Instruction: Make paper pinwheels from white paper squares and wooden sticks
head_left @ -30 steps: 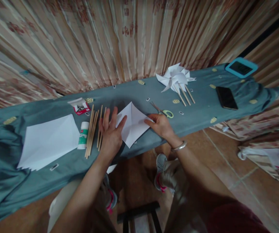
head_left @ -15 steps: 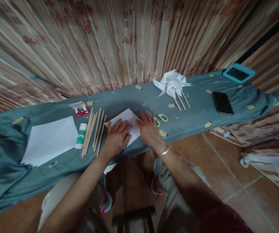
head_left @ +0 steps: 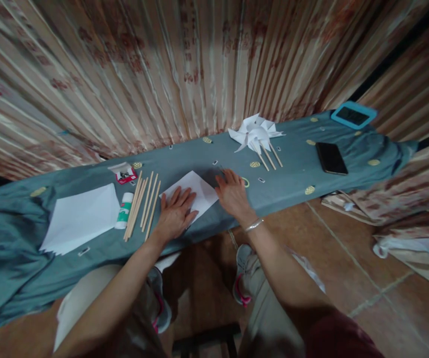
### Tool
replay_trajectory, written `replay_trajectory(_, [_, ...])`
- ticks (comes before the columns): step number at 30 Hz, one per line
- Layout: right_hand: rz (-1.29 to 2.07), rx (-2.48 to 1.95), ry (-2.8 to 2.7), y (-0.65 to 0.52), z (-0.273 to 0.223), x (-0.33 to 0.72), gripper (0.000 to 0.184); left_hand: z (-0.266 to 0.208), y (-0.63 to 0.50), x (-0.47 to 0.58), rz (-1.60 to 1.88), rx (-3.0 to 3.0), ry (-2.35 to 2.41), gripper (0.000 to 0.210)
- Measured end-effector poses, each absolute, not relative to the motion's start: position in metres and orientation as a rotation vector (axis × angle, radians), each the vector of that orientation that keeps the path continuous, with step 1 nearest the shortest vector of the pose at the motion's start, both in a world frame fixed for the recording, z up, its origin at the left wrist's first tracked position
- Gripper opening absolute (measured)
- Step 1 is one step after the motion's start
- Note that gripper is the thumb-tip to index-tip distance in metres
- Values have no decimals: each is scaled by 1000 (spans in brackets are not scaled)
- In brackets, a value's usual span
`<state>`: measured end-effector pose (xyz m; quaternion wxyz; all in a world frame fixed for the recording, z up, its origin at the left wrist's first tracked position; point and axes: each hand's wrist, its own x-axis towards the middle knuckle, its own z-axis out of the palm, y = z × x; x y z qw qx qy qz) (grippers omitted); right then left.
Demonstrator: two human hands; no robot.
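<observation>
Paper (head_left: 204,196) lies under left hand (head_left: 176,213), glue label (head_left: 124,214) unreadable.

Blk phone (head_left: 331,158), blue-rimmed device (head_left: 354,115) nr it, patt. curtain (head_left: 155,74) bhnd

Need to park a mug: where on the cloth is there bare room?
Bare cloth shows between the pinwheels and the phone, and along the back between the red box and the pinwheels. The left is crowded: paper stack, glue stick, wooden sticks, then the left hand on a sheet.

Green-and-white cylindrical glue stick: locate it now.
Left of centre in the head view, the glue stick is between the white paper stack and the pale wooden sticks.
</observation>
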<state>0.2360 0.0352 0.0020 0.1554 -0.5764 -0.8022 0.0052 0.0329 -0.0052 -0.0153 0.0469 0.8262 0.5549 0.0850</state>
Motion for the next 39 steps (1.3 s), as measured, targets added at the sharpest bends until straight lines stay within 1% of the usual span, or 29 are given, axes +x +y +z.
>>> replay_trajectory(3, [38,-1815,-2198,44,6,253,39,-15,-5,33,249,2504,1703,53])
replay_trajectory(5, [111,-1930,-2197,48,8,264,38,-14,-5,33,254,2509,1709,53])
replay_trajectory(11, [148,-1985,-2160,41,16,279,30,-10,-4,34,272,2434,1733,51])
replay_trajectory(13, [154,-1997,-2141,37,20,279,29,-12,-1,37,324,2358,1760,48])
replay_trajectory(16, [200,-2024,-2136,33,24,277,27,-16,4,40,505,2200,1849,40])
replay_trajectory(20, [249,-2072,-2138,32,27,273,26,-18,6,40,611,2117,2008,46])
replay_trajectory(24, [265,-2147,-2100,36,29,270,26,-12,6,35,534,2091,2095,59])
replay_trajectory(26, [271,-2184,-2061,40,31,269,26,-8,7,30,479,2135,2078,62])
replay_trajectory(29, [292,-2233,-1982,46,33,268,29,-6,10,22,437,2214,2053,60])
replay_trajectory(32, [352,-2232,-1932,50,35,267,35,-3,15,18,440,2279,2009,57])
replay_trajectory(35, [433,-2175,-1937,52,35,263,39,0,22,17,471,2281,1971,61])
replay_trajectory(39, [448,-2118,-2003,51,32,252,34,0,31,15,599,2171,1910,70])
